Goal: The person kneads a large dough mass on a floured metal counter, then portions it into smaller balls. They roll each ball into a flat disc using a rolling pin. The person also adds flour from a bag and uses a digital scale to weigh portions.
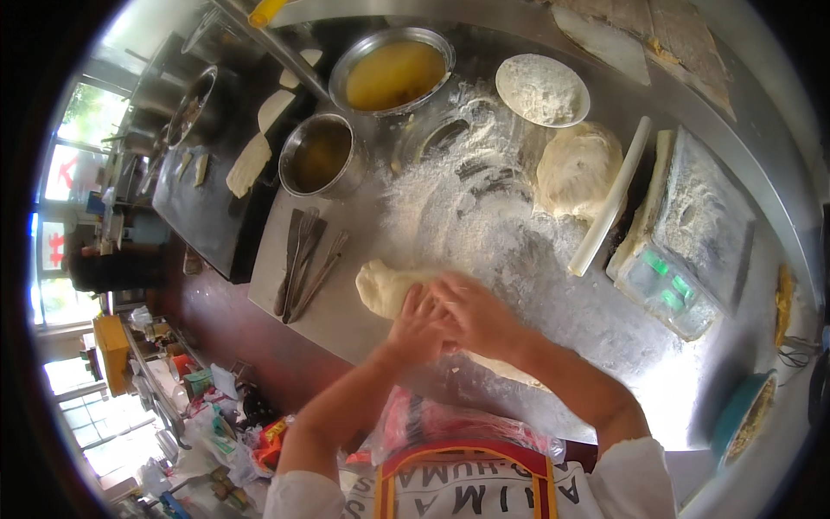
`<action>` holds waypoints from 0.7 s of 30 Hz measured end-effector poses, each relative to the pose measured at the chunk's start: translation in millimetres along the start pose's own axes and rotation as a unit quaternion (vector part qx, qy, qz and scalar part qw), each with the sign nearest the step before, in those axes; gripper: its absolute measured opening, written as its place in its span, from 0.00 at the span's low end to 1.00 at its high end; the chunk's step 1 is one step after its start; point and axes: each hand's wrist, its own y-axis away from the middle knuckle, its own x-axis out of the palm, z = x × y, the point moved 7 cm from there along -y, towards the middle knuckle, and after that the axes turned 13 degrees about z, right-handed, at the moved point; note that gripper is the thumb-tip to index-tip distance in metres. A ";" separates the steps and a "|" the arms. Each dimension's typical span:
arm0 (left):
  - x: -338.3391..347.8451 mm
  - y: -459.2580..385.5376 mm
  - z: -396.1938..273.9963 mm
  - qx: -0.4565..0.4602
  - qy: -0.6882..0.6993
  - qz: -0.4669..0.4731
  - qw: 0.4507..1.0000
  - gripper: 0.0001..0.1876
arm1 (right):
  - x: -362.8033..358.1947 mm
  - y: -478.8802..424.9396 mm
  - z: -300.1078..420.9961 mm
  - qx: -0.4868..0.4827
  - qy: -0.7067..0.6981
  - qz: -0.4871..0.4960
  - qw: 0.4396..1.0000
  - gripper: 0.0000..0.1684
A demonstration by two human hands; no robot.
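Observation:
A pale lump of dough [386, 289] lies on the floured metal worktop [343, 324] near its front edge. My left hand [421, 324] presses on it, and my right hand [476, 314] overlaps the left from the right side, a little blurred. More dough [502, 368] shows beneath my right forearm. Beyond my hands the surface is dusted with flour. A larger mound of dough [577, 172] rests farther back on the right, with a pale rolling pin [613, 198] against its right side. Neither palm's underside is visible.
A bowl of flour [543, 89], a wide bowl of yellow liquid [392, 70] and a metal pot [318, 156] stand at the back. Metal utensils [305, 259] lie left. A digital scale [674, 289] sits right. Flat dough pieces [249, 165] lie on the dark griddle [207, 207].

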 end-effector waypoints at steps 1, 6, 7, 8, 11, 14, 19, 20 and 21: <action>-12.8 -10.1 2.8 0.015 -0.014 -0.011 1.000 0.46 | -5.3 26.5 0.2 0.046 0.084 -0.059 0.994 0.41; -87.9 -66.6 35.6 -0.013 0.015 -0.143 0.990 0.46 | 0.6 108.2 0.9 0.222 0.276 -0.192 0.915 0.42; -101.4 -80.3 38.3 -0.010 0.035 -0.148 0.988 0.45 | 1.8 114.8 -8.4 0.261 0.258 -0.205 0.907 0.44; -111.9 -95.7 40.7 -0.006 0.053 -0.153 0.987 0.44 | 2.4 118.1 -23.5 0.299 0.239 -0.219 0.897 0.47; -108.7 -105.8 37.0 0.047 0.054 -0.180 0.981 0.42 | -6.2 145.3 -58.2 0.336 0.128 -0.287 0.888 0.38; -48.8 -62.5 23.8 0.107 0.010 -0.189 0.976 0.38 | -10.0 216.7 -104.2 0.372 -0.119 -0.393 0.832 0.25; -6.8 45.4 4.6 0.253 0.092 -0.197 0.943 0.33 | -10.1 204.3 -39.9 0.443 0.257 -0.372 0.774 0.24; -6.4 54.7 14.8 0.231 0.044 -0.235 0.943 0.34 | 10.7 178.0 -28.9 0.402 0.223 -0.365 0.810 0.26; -7.3 59.2 32.2 0.190 0.026 -0.240 0.952 0.35 | 26.9 144.8 -6.8 0.358 0.184 -0.354 0.844 0.27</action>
